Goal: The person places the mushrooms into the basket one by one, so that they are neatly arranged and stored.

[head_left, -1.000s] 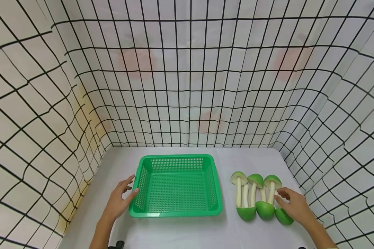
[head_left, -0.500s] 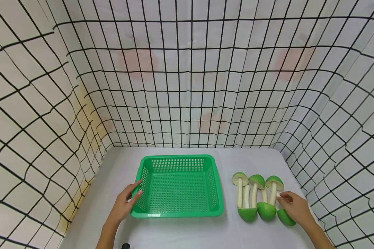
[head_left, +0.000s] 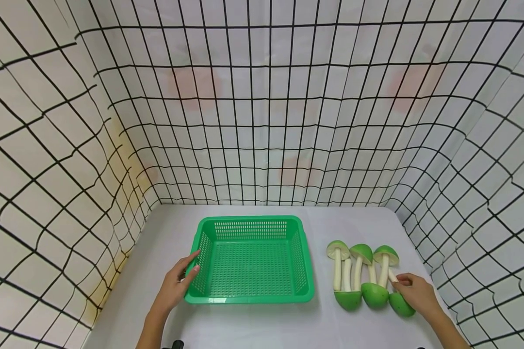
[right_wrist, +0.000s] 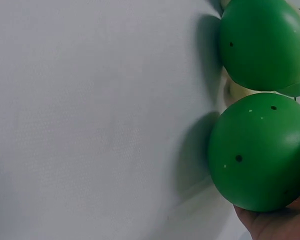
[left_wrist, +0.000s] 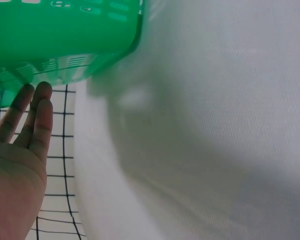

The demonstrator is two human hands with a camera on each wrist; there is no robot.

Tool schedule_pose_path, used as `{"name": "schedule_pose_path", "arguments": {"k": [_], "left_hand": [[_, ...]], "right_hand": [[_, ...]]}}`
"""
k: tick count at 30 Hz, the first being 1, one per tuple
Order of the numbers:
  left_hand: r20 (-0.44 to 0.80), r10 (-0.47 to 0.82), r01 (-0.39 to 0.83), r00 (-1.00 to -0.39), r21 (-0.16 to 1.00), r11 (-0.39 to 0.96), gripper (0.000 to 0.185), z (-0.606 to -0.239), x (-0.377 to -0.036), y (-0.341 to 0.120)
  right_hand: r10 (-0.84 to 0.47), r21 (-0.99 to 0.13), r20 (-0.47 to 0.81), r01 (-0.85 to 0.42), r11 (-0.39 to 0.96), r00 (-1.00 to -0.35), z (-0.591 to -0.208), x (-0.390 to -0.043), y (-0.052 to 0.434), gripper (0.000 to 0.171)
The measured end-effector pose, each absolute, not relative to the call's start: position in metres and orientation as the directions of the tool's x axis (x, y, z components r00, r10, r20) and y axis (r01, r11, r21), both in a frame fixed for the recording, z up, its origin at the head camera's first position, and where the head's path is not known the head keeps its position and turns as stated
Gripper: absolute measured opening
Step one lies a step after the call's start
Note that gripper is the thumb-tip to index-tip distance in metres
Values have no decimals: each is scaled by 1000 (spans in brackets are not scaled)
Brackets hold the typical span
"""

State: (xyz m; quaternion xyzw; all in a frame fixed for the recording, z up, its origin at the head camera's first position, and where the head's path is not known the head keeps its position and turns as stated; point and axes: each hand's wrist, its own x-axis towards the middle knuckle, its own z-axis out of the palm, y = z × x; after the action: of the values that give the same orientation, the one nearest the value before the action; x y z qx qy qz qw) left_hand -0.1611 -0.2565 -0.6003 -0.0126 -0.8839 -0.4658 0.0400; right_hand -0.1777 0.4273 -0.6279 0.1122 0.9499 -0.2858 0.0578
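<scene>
A green plastic basket point(head_left: 251, 269) with slotted walls stands on the white table. My left hand point(head_left: 173, 286) is at its left rim, thumb and forefinger reaching over the edge. From the left wrist, the fingers point(left_wrist: 41, 122) look straight and touch the basket's outer wall point(left_wrist: 65, 67). On the right, my right hand point(head_left: 419, 296) pinches the white stem of the rightmost mushroom point(head_left: 401, 304), whose green cap lies toward me. In the right wrist view this speckled cap point(right_wrist: 260, 155) hides most of the hand point(right_wrist: 280, 225).
Several more green-capped mushrooms point(head_left: 349, 300) lie in a tight row left of my right hand, caps alternating near and far. Black grid netting point(head_left: 266, 121) over pale cloth encloses the table point(head_left: 262, 327) at the back and both sides.
My left hand has moved right, onto the basket's rim. My right hand's fingers have closed on the stem of the rightmost mushroom. The basket and mushrooms have hardly shifted.
</scene>
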Motion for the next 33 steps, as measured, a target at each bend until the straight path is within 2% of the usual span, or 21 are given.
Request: {"name": "schedule_pose_path", "arguments": {"k": [13, 22, 33], "left_hand": [[89, -34, 58, -995, 851, 523, 48, -598, -162, -254], [85, -72, 44, -994, 893, 448, 45, -598, -165, -252], [70, -74, 29, -995, 888, 458, 45, -596, -165, -252]], "right_hand": [[177, -536, -202, 260, 803, -963, -621, -172, 428, 52], [200, -549, -158, 255, 796, -967, -607, -167, 424, 49], [267, -553, -103, 279, 785, -958, -594, -160, 416, 48]]}}
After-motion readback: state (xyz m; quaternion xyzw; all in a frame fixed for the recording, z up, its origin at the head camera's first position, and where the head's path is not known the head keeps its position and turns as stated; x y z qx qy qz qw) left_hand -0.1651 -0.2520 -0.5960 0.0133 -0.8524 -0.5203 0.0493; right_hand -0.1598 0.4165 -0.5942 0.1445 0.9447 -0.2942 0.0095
